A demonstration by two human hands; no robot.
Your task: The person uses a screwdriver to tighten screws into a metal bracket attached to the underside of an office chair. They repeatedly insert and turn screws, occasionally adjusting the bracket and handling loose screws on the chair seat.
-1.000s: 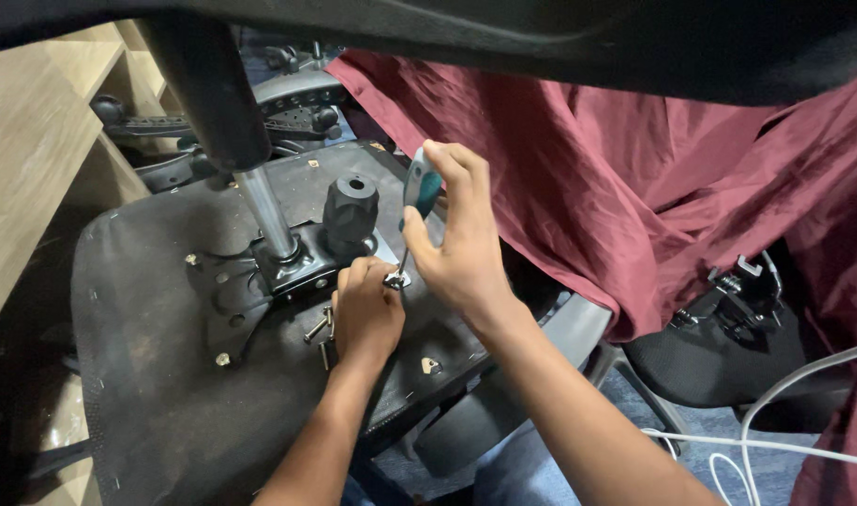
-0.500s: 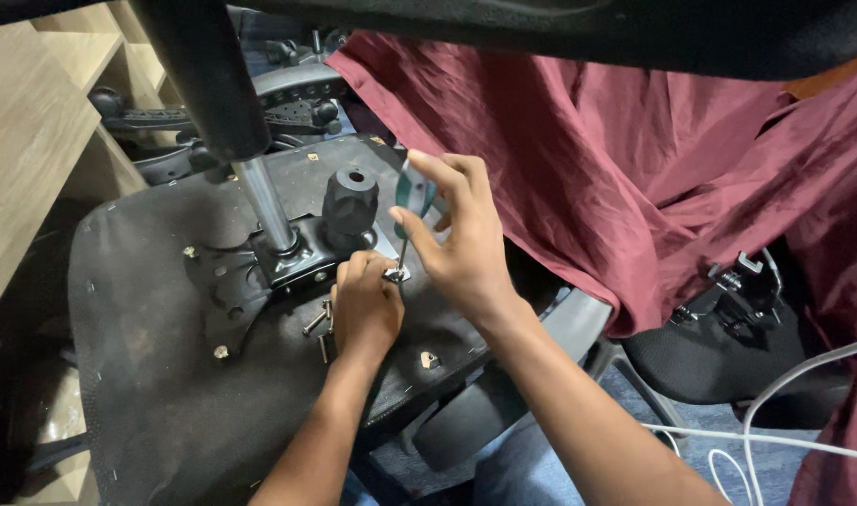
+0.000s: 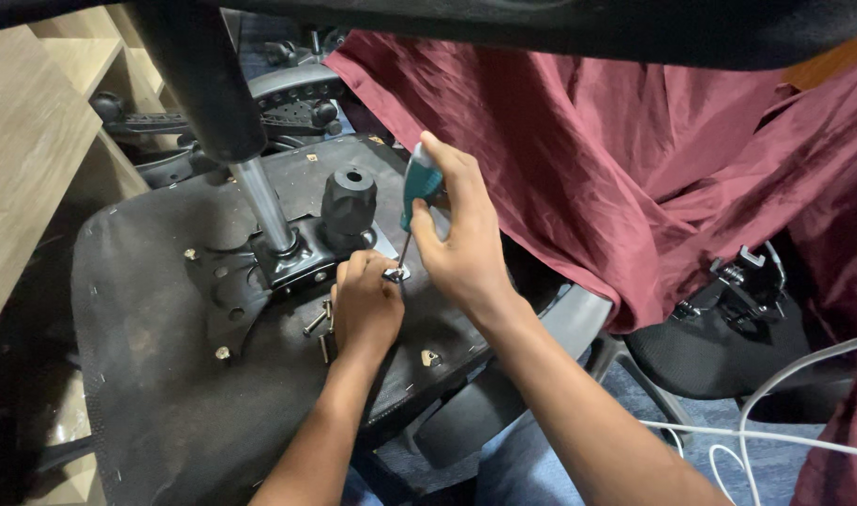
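Fingers: those of the right hand are wrapped round the teal handle of a screwdriver; those of the left hand are curled narrow, pinching at the screw under the tool's tip.
Screwdriver: nearly upright, shaft slanting slightly down and left, tip on the screw at the right edge of the metal mounting plate.
Change: compared with a second ago, the right hand's grip on the handle has shifted a little, the thumb now lying higher along it; the left hand has stayed at the screw.
Mounting plate: bolted in the middle of the upturned chair seat, black and dusty.
On the plate: a shiny gas cylinder rising to the far left, and a black ribbed knob just right of it.
Loose bolts: a few lie on the seat, just left of the left hand.
Right: a maroon cloth draped well across the far side.
Near right: white cables on the floor.
Left: a pale wooden shelf.
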